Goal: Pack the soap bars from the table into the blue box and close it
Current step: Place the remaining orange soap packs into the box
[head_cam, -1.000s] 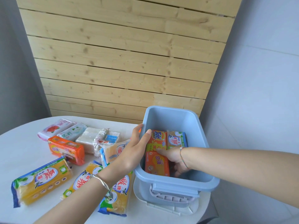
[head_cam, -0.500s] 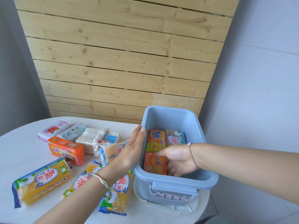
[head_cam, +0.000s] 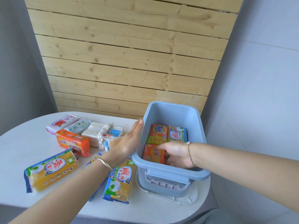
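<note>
My right hand (head_cam: 176, 155) has lifted off the orange bar (head_cam: 153, 153) in the blue box (head_cam: 200, 138), fingers loose, holding nothing. Left hand (head_cam: 129, 143) now flat against the box wall. Many bars left on the table (head_cam: 19, 143).

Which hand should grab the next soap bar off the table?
Left. The left hand rests against the blue box's outer wall, right above the loose bars such as the orange bar. The right hand is down inside the box, beside the packed bars.
</note>
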`<state>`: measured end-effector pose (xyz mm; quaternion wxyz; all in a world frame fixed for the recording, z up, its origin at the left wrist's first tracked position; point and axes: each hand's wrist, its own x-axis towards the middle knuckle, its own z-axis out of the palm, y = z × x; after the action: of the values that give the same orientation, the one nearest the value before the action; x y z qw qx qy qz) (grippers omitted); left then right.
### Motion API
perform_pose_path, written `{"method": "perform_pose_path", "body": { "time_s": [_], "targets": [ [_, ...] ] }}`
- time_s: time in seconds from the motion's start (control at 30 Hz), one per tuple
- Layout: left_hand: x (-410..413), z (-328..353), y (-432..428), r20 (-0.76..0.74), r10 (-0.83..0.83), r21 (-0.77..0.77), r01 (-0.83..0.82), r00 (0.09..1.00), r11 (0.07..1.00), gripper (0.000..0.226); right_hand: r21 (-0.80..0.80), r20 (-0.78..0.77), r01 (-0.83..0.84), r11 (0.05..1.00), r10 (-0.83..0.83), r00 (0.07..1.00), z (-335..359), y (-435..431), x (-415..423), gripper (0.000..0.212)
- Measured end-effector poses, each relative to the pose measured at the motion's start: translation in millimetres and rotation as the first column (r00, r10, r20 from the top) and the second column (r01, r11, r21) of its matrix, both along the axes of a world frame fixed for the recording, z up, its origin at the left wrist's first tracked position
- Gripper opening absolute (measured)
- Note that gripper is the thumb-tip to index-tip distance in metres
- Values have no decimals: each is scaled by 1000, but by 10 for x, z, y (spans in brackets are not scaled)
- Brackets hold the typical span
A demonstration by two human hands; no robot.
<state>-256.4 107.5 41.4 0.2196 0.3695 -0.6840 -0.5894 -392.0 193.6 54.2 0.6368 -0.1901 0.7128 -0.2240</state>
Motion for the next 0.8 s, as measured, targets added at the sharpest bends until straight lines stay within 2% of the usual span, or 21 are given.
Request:
{"method": "perform_pose_path", "body": {
  "time_s": [0.1,0.17,0.23,0.3,0.43,0.53,0.63,0.7,0.8],
  "targets": [
    [33,-17,-23,33,16,22,-17,999,1000,64,47,15,-147,988,146,989,85,28,-38,59],
    [78,0,-10,33,-3,15,2,999,1000,62,36,-79,-177,984,180,981,201,47,-25,60],
    [198,70,-11,-79,-43,24,45,996,999,44,-98,-154,-141,985,125,980,355,20,-18,56],
    [380,153,-95,-144,-49,15,51,988,999,41,-251,-208,-105,962,53,977,532,-32,0,54],
    [831,301,-416,-125,25,-179,-47,992,983,29,-498,-267,-136,857,-2,964,884,-209,120,42],
    [1224,257,-754,24,156,-436,-130,987,891,22,-617,-317,-227,754,26,948,1018,-441,348,30],
    [1561,89,-1072,267,276,-624,-53,923,780,28,-575,-386,-378,726,166,907,939,-706,639,30],
    [1762,-48,-1239,420,295,-650,58,858,758,39,-498,-482,-502,707,255,838,820,-907,864,31],
    [1915,-233,-1363,600,221,-601,252,769,758,48,-404,-553,-616,676,356,753,644,-1130,1084,35]
  ]
}}
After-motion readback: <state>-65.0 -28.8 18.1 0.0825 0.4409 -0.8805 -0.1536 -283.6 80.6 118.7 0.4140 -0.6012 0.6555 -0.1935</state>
